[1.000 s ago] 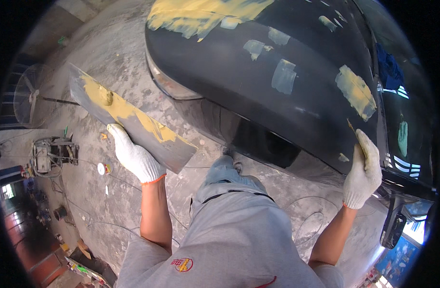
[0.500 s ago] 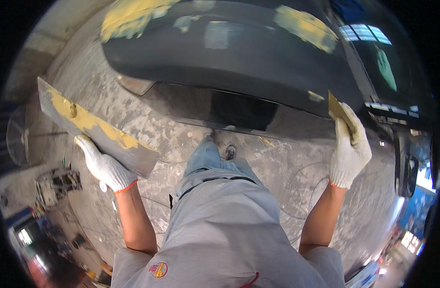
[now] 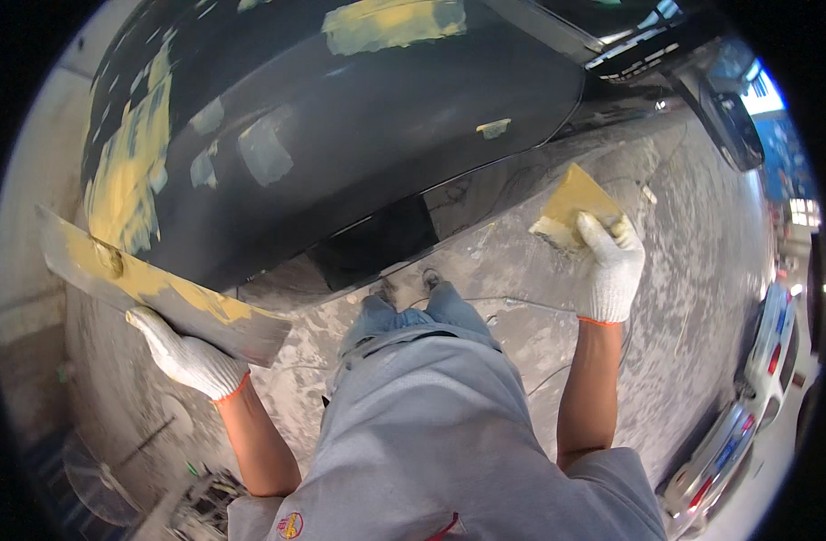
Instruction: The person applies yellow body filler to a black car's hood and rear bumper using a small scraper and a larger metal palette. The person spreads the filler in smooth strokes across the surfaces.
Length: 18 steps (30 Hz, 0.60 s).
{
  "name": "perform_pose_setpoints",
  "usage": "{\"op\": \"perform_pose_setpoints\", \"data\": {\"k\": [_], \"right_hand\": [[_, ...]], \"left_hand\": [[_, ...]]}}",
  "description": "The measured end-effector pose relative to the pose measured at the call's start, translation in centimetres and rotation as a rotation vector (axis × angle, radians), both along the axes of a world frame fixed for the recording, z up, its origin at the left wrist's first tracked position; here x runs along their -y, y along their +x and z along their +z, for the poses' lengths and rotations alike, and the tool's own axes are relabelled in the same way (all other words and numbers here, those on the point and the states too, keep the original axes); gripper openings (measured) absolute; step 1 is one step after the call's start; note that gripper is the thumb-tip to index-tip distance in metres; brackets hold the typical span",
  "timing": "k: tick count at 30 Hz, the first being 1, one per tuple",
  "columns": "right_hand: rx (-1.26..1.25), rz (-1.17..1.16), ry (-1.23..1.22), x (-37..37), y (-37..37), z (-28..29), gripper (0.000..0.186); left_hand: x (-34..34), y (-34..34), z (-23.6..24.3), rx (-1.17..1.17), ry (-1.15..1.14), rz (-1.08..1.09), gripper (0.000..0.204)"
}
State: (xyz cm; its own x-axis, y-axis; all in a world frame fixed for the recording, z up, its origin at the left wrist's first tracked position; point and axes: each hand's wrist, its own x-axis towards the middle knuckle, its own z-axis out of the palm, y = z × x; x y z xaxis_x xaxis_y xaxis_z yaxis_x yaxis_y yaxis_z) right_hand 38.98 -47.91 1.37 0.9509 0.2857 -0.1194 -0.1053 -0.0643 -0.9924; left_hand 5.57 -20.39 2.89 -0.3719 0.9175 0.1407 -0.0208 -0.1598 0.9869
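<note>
My left hand (image 3: 186, 353), in a white knitted glove, grips the lower edge of a flat grey putty board (image 3: 237, 335). Yellow filler is smeared along its upper side, with a thicker lump (image 3: 108, 260) near the far left end. My gloved right hand (image 3: 616, 269) pinches a yellowish putty spreader (image 3: 586, 193) between thumb and fingers. Its flat face shows, with pale filler along the lower left edge. The spreader appears over the floor, apart from the dark car body (image 3: 377, 135). Yellow filler patches (image 3: 395, 23) mark the panel, with a broad streaked one (image 3: 133, 167) at the left.
A side mirror (image 3: 735, 131) juts out at the upper right. Behind my right arm, other cars (image 3: 715, 460) stand along the right side. A thin hose or cable (image 3: 543, 307) lies on the stained concrete floor (image 3: 683, 270). Metal parts (image 3: 205, 500) sit at the lower left.
The view has swung, bringing the panel's left filler patch closer to the board. My right hand has turned the spreader from nearly edge-on to face-on, away from the panel's edge.
</note>
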Motion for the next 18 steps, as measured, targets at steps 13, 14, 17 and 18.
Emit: {"op": "perform_pose_setpoints", "data": {"k": [13, 14, 17, 18], "right_hand": [[-0.033, -0.16, 0.059, 4.1, -2.5, 1.7, 0.03], [-0.03, -0.184, 0.046, 5.5, -1.7, 1.9, 0.031], [-0.042, -0.221, 0.041, 9.1, -0.1, 1.7, 0.031], [-0.006, -0.237, 0.11, 10.4, 0.4, 1.7, 0.027]], "left_hand": [[1.8, 9.4, -0.6, -0.242, 0.072, -0.357, 0.043], [3.3, 10.8, -0.2, -0.204, 0.054, -0.366, 0.04], [7.5, 14.5, 0.2, -0.286, 0.14, -0.487, 0.034], [9.4, 16.1, -0.1, -0.231, 0.135, -0.495, 0.031]]}}
